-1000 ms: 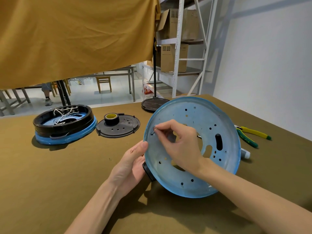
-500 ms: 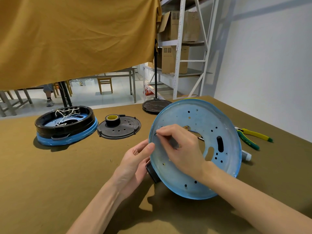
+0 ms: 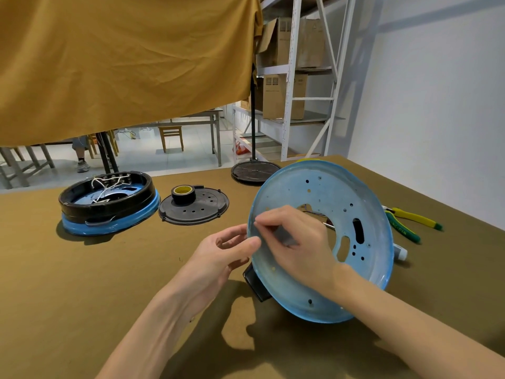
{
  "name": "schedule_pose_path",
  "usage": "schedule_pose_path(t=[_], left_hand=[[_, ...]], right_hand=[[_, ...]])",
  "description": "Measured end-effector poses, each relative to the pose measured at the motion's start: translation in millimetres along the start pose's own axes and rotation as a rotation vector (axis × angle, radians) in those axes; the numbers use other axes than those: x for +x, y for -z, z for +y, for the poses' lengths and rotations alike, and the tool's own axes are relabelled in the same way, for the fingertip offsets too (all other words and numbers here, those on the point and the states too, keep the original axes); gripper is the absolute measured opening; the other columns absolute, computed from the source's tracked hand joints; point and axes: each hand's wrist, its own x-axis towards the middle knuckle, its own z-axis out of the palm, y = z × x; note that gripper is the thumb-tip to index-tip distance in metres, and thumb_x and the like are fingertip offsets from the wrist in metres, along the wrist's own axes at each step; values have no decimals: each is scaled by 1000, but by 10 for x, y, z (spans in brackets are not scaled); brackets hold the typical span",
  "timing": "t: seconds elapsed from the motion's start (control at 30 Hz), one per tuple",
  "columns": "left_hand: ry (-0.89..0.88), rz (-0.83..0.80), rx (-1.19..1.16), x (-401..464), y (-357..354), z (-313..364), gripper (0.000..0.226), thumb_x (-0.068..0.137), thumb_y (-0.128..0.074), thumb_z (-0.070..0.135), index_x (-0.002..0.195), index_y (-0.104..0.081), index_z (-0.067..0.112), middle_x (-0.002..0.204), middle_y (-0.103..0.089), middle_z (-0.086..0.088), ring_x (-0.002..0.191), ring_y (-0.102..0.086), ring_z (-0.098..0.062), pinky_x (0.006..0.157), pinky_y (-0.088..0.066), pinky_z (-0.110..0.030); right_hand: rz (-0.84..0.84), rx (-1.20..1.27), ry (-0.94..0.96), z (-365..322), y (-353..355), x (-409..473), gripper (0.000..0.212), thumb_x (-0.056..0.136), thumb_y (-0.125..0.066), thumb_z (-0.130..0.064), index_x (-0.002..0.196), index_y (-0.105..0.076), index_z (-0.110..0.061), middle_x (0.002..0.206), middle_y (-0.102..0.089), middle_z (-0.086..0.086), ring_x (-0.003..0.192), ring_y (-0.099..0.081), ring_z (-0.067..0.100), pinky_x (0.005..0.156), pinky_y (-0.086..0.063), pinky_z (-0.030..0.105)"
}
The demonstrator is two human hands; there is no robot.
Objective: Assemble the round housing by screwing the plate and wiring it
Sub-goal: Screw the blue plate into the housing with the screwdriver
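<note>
The worktop (image 3: 82, 296) carries two blue round housings: one tilted on edge (image 3: 322, 242) and one lying flat (image 3: 109, 203). One black perforated plate (image 3: 194, 207) lies there with one roll of tape (image 3: 182, 194) on it. One pair of pliers (image 3: 410, 222) lies at the right. Two hands show, the left hand (image 3: 218, 258) and the right hand (image 3: 297, 247).

A blue round plate (image 3: 328, 198) stands tilted on its edge on the olive desk (image 3: 68, 283). The left hand (image 3: 218, 258) steadies its left rim with thumb and fingers, while the right hand (image 3: 295, 242) lies across the plate's face, fingertips pinched together near that rim. Further left sit a black-and-blue round housing (image 3: 109, 206) with white wires, and a black perforated disc (image 3: 196, 207) carrying a tape roll (image 3: 182, 193). Green-yellow pliers (image 3: 410, 220) lie at right.
</note>
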Motion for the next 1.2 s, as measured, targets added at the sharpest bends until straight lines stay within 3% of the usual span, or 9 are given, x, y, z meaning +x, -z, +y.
schedule_pose_path(t=[0.17, 0.27, 0.47, 0.7, 0.83, 0.97, 1.07, 1.2], left_hand=[[8, -44, -54, -19, 20, 4, 57, 79, -86, 11, 132, -64, 8, 127, -71, -12, 124, -64, -28, 108, -50, -40], [-15, -102, -50, -39, 11, 0, 61, 75, -82, 7, 133, -64, 9, 131, -68, -15, 127, -62, -29, 110, -48, -42], [-15, -69, -102, -39, -43, -17, 64, 73, -82, 7, 134, -63, 6, 130, -69, -15, 126, -63, -28, 110, -48, -41], [-34, -29, -114, -47, -77, -38, 67, 69, -84, 6, 133, -63, 7, 129, -70, -14, 123, -65, -27, 108, -51, -42], [-59, -32, -89, -71, -116, -50, 68, 68, -85, 6, 133, -63, 9, 126, -72, -9, 120, -67, -22, 101, -55, -33], [-61, -20, -82, -65, -132, -66, 66, 71, -84, 12, 133, -63, 7, 128, -70, -12, 123, -64, -25, 107, -52, -39], [-44, -1, -106, -75, -190, -85, 57, 75, -83, 20, 128, -67, 8, 125, -71, -13, 122, -65, -26, 102, -54, -34], [-40, 3, -168, -70, -301, -90, 41, 90, -74, 31, 123, -71, 7, 122, -74, -8, 117, -68, -15, 88, -57, -21]], right_hand=[[63, -55, 25, 9, 29, -22, 6, 91, -74, -1, 97, -75, 2, 97, -76, 9, 91, -71, 15, 79, -59, 27], [57, -101, 147, -12, 0, -18, 7, 90, -73, 3, 96, -76, 5, 95, -76, 13, 86, -72, 22, 77, -59, 28], [25, -113, 190, 19, 20, -117, 5, 86, -75, 8, 90, -76, 7, 95, -76, 16, 82, -73, 25, 71, -59, 34], [157, 31, -135, -46, 17, -62, 4, 93, -73, -6, 95, -74, -3, 96, -74, -5, 92, -70, 1, 80, -55, 17], [110, 40, -61, -44, 45, 6, 6, 95, -71, -7, 98, -73, -2, 97, -74, 2, 92, -70, 5, 81, -55, 17], [73, -3, 34, -3, 44, -73, 4, 92, -71, 1, 90, -72, 4, 96, -75, 10, 88, -72, 15, 78, -59, 26], [98, 19, -24, -5, 9, -148, 4, 92, -72, -2, 90, -71, 2, 96, -75, 8, 90, -71, 11, 81, -58, 22], [149, 116, -207, -53, -32, -169, 6, 94, -73, -7, 99, -72, -4, 95, -74, -1, 91, -71, 7, 79, -58, 20]])
